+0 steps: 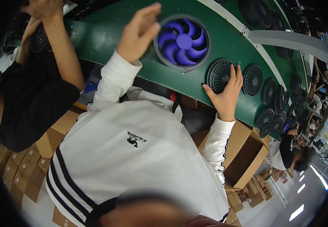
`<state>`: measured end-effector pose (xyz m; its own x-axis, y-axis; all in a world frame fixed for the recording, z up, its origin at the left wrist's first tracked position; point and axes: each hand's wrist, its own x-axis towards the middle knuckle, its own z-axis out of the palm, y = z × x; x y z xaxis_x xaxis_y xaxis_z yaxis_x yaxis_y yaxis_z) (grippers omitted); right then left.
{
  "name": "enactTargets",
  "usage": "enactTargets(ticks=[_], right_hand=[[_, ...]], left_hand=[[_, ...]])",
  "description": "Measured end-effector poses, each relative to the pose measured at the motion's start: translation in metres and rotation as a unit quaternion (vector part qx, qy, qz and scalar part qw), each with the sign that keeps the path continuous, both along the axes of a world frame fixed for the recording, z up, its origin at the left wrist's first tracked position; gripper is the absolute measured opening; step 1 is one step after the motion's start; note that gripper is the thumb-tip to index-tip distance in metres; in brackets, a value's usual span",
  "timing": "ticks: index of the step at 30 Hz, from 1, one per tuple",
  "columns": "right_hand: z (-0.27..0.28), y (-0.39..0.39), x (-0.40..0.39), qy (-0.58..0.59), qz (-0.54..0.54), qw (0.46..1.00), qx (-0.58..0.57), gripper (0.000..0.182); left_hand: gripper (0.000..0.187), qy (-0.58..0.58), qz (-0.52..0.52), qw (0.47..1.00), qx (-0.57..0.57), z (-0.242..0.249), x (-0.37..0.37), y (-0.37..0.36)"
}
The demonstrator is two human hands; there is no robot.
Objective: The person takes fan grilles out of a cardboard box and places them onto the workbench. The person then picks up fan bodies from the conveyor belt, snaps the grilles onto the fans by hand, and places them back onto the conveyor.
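Observation:
A fan with purple blades (pixel 184 41) in a round dark grey housing lies on the green table, blades facing up. My left hand (pixel 138 33) is raised beside the housing's left rim, fingers stretched and slightly blurred, with nothing in it. To the right of the fan, my right hand (pixel 227 92) grips the edge of a round black fan grille (pixel 219 77), thumb at its lower edge and fingers at its right side. A short wire end (pixel 183 72) pokes out below the housing. A second black grille (pixel 253 80) lies just past my right hand.
More black grilles (pixel 268 91) lie clustered farther right along the green table (pixel 96 41). A grey curved bar (pixel 292 39) crosses at upper right. Open cardboard boxes (pixel 247 159) stand below the table edge. A co-worker's arm (pixel 63 49) reaches over the table at left.

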<state>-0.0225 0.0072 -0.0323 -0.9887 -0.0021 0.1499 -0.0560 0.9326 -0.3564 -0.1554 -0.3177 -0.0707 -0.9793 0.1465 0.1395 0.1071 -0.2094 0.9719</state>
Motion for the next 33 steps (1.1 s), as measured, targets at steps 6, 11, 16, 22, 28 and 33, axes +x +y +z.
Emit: enactTargets(ticks=[6, 11, 16, 22, 28, 33], right_hand=[[0.015, 0.009, -0.017, 0.033, 0.040, 0.994, -0.094, 0.116], [0.060, -0.063, -0.086, 0.068, 0.249, 0.964, -0.057, 0.108], [0.058, -0.098, -0.131, 0.014, 0.370, 0.929, -0.002, 0.098], [0.057, -0.095, -0.155, -0.017, 0.452, 0.891, -0.023, 0.095], [0.065, -0.097, -0.160, -0.042, 0.476, 0.878, -0.036, 0.090], [0.048, -0.109, -0.132, 0.058, 0.392, 0.918, -0.001, 0.077]], left_hand=[[0.105, 0.112, 0.005, 0.992, -0.060, -0.007, 0.023, -0.021], [0.156, 0.185, 0.011, 0.954, -0.234, -0.005, 0.032, -0.004], [0.145, 0.202, -0.002, 0.958, -0.205, -0.006, 0.019, -0.004], [0.135, 0.127, -0.028, 0.972, -0.194, 0.001, 0.020, -0.007], [0.137, 0.164, -0.039, 0.961, -0.218, 0.004, 0.018, -0.008], [0.136, 0.197, -0.042, 0.951, -0.236, -0.002, 0.013, -0.007]])
